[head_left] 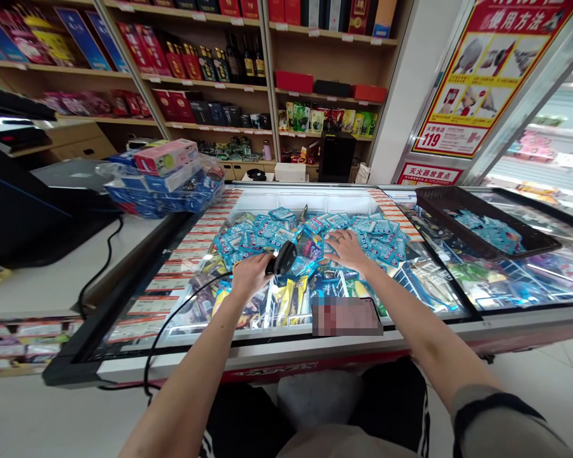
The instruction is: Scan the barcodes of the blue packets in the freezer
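Observation:
My left hand (pixel 252 276) is closed around the handle of a black barcode scanner (pixel 284 257), its head pointing over the packets. A black cable runs from the scanner back toward the counter. My right hand (pixel 346 249) rests on or just above the pile of small light-blue packets (pixel 381 230), its fingers stretched out and apart. These packets are spread across the glass top of a chest freezer (pixel 286 346). Between my two hands lies a packet with purple printing (pixel 310 248). A phone (pixel 347 316), its screen blurred out, lies near the freezer's front edge.
A dark brown tray (pixel 530 245) holding more blue packets stands to the right. At left are a plastic-wrapped blue bundle (pixel 172 191) with a pink box (pixel 166 156) on it, and a black checkout machine (pixel 33 191). Stocked shelves (pixel 200 79) line the back.

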Action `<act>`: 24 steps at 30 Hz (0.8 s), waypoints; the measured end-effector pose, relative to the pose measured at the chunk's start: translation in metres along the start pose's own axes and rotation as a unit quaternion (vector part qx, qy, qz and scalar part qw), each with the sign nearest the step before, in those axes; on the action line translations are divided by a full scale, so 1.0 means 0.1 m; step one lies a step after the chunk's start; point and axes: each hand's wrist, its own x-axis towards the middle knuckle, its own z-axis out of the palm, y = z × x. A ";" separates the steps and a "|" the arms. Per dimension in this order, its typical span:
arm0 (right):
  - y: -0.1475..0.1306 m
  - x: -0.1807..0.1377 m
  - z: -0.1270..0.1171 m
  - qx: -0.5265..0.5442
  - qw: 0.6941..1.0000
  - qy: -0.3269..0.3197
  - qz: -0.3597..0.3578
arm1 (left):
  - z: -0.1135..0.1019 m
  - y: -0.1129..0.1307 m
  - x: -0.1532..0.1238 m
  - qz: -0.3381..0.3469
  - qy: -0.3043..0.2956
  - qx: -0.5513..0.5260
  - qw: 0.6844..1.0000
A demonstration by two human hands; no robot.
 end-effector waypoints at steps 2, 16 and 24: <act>0.00 0.00 0.01 -0.026 1.000 -0.007 0.014 | -0.01 -0.02 -0.03 0.001 0.003 -0.002 1.000; -0.65 0.58 0.33 0.064 0.993 -0.056 -0.077 | -0.03 -0.30 -0.28 -0.067 0.027 0.040 0.997; -0.69 0.61 0.33 0.053 0.989 -0.057 -0.127 | 0.03 -0.34 -0.28 -0.064 0.038 0.050 0.996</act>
